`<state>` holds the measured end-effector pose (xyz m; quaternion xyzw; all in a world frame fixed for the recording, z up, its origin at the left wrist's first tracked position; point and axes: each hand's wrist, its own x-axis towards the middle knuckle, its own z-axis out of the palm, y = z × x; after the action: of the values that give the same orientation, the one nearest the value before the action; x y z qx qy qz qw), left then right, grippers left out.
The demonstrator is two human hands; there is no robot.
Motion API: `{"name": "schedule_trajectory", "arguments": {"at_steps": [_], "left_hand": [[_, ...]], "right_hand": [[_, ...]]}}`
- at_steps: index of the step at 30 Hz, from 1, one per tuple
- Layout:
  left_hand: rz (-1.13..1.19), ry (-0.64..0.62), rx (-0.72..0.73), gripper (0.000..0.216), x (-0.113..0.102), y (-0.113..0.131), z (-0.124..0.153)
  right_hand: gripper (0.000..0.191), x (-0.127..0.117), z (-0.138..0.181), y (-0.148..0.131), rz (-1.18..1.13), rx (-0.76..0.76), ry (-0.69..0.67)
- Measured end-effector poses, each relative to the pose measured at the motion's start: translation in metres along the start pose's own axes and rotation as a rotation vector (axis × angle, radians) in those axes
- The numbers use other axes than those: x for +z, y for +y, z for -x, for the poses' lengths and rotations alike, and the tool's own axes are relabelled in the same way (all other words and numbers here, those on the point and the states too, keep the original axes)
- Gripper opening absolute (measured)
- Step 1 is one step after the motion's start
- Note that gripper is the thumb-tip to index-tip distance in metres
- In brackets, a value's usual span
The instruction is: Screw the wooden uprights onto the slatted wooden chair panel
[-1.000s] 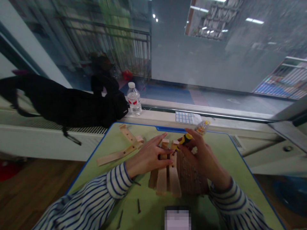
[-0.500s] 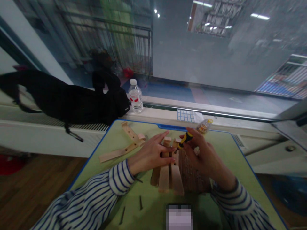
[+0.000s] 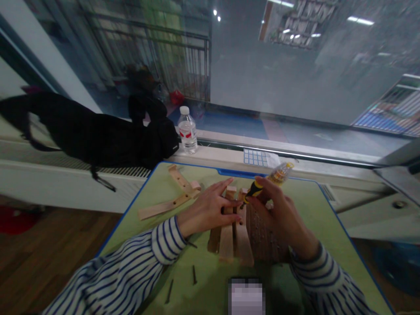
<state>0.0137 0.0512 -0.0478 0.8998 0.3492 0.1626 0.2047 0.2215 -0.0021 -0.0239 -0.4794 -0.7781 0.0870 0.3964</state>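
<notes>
My left hand (image 3: 206, 209) lies flat with fingers spread on a set of pale wooden slats (image 3: 233, 234) on the green table (image 3: 157, 192), pressing them down. My right hand (image 3: 278, 213) is closed around a yellow-and-black screwdriver (image 3: 253, 190), whose tip points down at the top of the slats beside my left fingertips. A brown wooden panel (image 3: 262, 240) lies under my right wrist, joined to the slats. Both sleeves are white with blue stripes.
A V-shaped wooden piece with holes (image 3: 170, 197) lies left of the slats. Dark screws (image 3: 194, 274) lie near the table's front. A small bag of parts (image 3: 278, 173), a water bottle (image 3: 188, 130) and a black bag (image 3: 98, 138) are on or near the windowsill.
The view has shifted slightly; both hands stay on the slats and the screwdriver keeps its place at the slat tops.
</notes>
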Motion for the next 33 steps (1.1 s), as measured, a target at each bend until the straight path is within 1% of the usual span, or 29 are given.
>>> {"name": "schedule_trajectory", "arguments": {"at_steps": [2,5,7,13,19,23,28,33], "left_hand": [[0.001,0.000,-0.002,0.042,0.0004,-0.0003,-0.0001],[0.006,0.007,0.008,0.042,0.0011,-0.0007,-0.0005],[0.007,0.011,0.008,0.042,0.0013,-0.0008,-0.0007],[0.006,0.013,0.006,0.040,0.0001,0.0010,-0.0004],[0.004,0.012,0.003,0.040,-0.0008,0.0021,-0.0007],[0.000,0.008,0.001,0.040,-0.0009,0.0015,-0.0009],[-0.016,0.006,-0.008,0.041,0.0013,-0.0004,-0.0004],[-0.019,0.020,-0.004,0.042,0.0042,-0.0024,0.0001]], "right_hand": [[0.045,0.0002,0.0000,0.0009,0.007,-0.004,-0.003],[0.048,-0.0017,-0.0008,0.0009,0.009,-0.006,-0.022],[0.050,-0.0037,-0.0012,-0.0003,-0.020,-0.002,-0.042],[0.047,-0.0054,-0.0009,-0.0034,-0.090,0.020,-0.069],[0.046,-0.0036,-0.0011,-0.0006,-0.074,0.018,-0.048],[0.044,-0.0029,-0.0011,0.0006,-0.028,0.014,-0.015],[0.044,0.0010,0.0002,0.0022,-0.023,-0.020,0.031],[0.041,0.0012,0.0009,0.0022,0.014,-0.020,0.018]]}}
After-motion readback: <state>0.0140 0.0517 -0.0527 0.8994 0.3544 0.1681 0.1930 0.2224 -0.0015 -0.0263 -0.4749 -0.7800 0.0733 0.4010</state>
